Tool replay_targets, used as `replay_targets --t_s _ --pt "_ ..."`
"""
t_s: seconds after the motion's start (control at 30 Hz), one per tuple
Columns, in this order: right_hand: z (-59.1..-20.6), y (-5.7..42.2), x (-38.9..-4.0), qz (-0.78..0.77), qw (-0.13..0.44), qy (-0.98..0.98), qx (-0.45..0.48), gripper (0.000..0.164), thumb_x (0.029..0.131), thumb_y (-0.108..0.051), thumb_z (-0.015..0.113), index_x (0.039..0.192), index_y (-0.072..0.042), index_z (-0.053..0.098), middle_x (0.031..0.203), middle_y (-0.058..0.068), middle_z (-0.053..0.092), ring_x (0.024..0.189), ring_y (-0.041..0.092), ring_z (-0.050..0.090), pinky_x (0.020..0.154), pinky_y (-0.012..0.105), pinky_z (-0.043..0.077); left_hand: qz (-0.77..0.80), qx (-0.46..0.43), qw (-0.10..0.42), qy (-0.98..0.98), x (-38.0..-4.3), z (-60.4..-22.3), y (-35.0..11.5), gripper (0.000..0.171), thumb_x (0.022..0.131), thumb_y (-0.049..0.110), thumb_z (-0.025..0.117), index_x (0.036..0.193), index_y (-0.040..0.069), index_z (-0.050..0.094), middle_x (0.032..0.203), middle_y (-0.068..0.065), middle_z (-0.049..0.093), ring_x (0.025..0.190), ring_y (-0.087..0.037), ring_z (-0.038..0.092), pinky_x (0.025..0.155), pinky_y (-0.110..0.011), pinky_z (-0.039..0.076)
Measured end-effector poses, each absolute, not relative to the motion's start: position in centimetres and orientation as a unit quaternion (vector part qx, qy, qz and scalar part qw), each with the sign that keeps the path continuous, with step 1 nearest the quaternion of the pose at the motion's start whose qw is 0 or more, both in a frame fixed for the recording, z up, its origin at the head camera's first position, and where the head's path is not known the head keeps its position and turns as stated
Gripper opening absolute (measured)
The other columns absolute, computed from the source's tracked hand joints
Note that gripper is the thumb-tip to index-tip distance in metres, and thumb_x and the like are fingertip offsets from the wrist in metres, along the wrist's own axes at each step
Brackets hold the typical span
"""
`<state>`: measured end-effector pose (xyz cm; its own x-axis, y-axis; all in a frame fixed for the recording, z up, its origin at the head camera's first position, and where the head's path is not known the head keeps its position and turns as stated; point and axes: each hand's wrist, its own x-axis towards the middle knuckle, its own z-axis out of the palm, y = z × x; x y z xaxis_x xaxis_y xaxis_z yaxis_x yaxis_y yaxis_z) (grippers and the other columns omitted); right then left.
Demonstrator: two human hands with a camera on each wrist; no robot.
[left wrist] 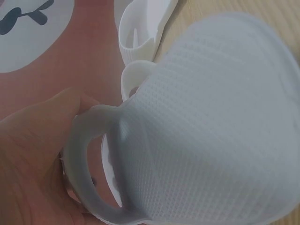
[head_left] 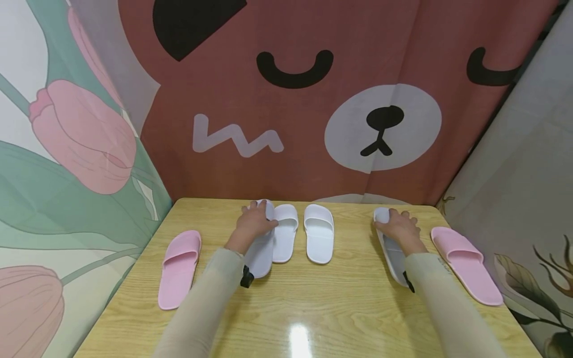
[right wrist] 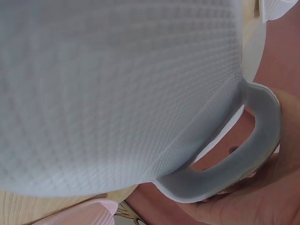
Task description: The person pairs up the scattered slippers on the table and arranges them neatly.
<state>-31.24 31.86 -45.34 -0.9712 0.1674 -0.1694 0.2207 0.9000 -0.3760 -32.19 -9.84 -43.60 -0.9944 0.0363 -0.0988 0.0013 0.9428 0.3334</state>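
Note:
My left hand grips a light grey slipper by its strap, left of the middle of the table. In the left wrist view the textured footbed of this slipper fills the right side, the fingers lying around the strap. A second light grey slipper is held at its strap by my right hand, toward the right of the table. The right wrist view shows its footbed up close. Close beside the left-hand slipper stands a white slipper, with another white slipper to its right.
One pink slipper lies near the table's left edge, another pink slipper near its right edge. The wooden table meets a brown bear-print curtain at the back. Floral cloths hang at both sides.

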Motion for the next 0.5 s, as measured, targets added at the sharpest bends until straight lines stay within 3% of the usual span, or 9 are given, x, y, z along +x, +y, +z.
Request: replay_targets --t_s 0.5 --pt "-45.4 31.9 -31.5 -0.199 0.067 0.972 0.102 0.089 0.094 -0.055 0.056 0.152 0.006 0.028 0.14 0.044 0.028 0.127 0.064 0.027 0.097 0.075 0.03 0.169 0.01 0.051 0.984 -32.0 -43.3 -8.3 0.087 0.091 0.052 0.068 0.16 0.015 0.03 0.161 -0.017 0.03 0.14 -0.044 0.034 0.098 -0.056 0.049"
